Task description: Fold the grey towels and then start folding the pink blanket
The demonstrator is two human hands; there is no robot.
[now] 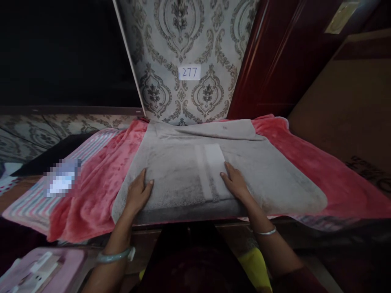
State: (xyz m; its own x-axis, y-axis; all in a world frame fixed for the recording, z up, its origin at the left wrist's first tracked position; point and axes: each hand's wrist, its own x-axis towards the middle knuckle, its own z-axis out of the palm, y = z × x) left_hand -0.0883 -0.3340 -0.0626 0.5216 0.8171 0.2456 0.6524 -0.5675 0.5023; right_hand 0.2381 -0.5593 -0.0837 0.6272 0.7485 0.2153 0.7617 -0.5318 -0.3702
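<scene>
A grey towel (177,171) lies across a pink plush blanket (104,191), with paler stripes running front to back near its middle. My left hand (139,193) rests on the towel's left part, thumb apart from the fingers. On the other side, my right hand (235,181) touches the towel just right of the pale stripes, fingers stretched out and thumb apart. Neither hand grips anything. The towel's far edge is rumpled into a loose fold, and its front edge hangs near the table's front.
A dark screen (67,53) stands at the back left. A cardboard box (345,110) leans at the right beside a dark red door (275,53). A blurred-out object (62,179) lies on the striped cloth (27,203). Below left is a pink stool (71,258).
</scene>
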